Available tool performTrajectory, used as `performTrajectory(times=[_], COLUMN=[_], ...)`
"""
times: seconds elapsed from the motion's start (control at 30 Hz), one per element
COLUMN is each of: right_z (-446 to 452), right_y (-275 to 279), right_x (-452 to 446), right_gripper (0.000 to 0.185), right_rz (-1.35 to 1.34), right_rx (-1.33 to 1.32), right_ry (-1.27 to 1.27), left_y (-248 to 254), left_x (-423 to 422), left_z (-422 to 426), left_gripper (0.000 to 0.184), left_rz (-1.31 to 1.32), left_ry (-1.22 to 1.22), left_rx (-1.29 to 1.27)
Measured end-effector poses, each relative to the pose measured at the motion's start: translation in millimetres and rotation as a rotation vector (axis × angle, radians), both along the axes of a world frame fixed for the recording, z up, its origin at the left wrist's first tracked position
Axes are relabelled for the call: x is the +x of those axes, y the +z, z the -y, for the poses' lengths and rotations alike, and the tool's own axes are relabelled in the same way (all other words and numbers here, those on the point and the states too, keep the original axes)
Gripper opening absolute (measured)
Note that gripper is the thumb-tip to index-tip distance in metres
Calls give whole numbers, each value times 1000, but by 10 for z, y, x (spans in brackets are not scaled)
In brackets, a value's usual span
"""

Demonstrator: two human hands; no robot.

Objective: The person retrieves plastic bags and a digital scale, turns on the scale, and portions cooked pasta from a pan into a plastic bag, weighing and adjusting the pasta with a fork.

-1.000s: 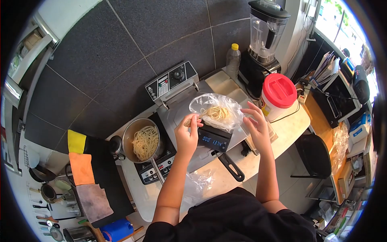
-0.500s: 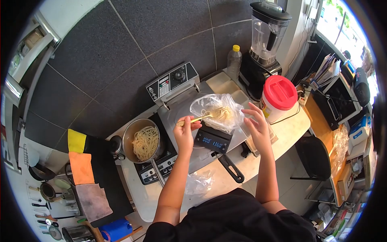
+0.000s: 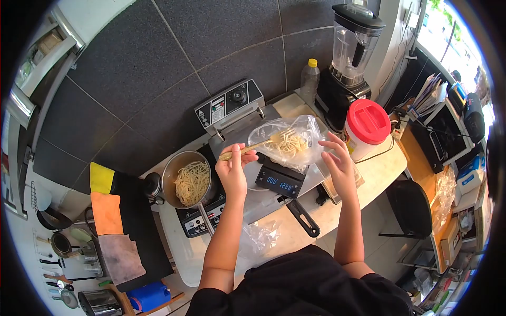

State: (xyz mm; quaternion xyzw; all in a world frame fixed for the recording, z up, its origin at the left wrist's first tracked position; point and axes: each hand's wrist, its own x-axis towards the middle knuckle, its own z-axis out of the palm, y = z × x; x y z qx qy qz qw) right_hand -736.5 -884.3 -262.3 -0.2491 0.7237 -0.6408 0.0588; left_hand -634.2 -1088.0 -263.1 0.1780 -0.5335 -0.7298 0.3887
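My left hand (image 3: 232, 164) is closed around the handle of a gold-coloured fork (image 3: 253, 149). The fork's tines are over the noodles (image 3: 290, 146) in a clear plastic bag (image 3: 311, 129). This bag rests open on a black digital scale (image 3: 279, 178) with blue lit digits. At the bag's right edge is my right hand (image 3: 339, 158), fingers apart; whether the fingertips touch the plastic I cannot tell. To the left, a steel saucepan (image 3: 167, 181) holds more noodles (image 3: 192, 183) and stands on an induction cooker (image 3: 196, 225).
A red-lidded tub (image 3: 367, 122), a blender (image 3: 350, 52) and a bottle with a yellow cap (image 3: 310, 81) stand at the back right. A black handle (image 3: 303, 218) juts over the table's front edge near another clear bag (image 3: 261, 237). Coloured cloths (image 3: 107, 213) hang left.
The fork has lifted slightly and tilted, with its tines now showing above the noodles. The scale's digits have dropped. My right hand stays beside the bag.
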Motion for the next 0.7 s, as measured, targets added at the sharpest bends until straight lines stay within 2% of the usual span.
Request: performTrajectory(times=[0.7], right_z=[-19], right_y=[36], right_x=[61], right_gripper=[25], right_rz=[-15], right_rx=[-7], right_ry=[-6], left_y=[83], left_x=[70], left_z=[19], left_gripper=[19], left_rz=[-41], left_ry=[24], left_rx=[-31])
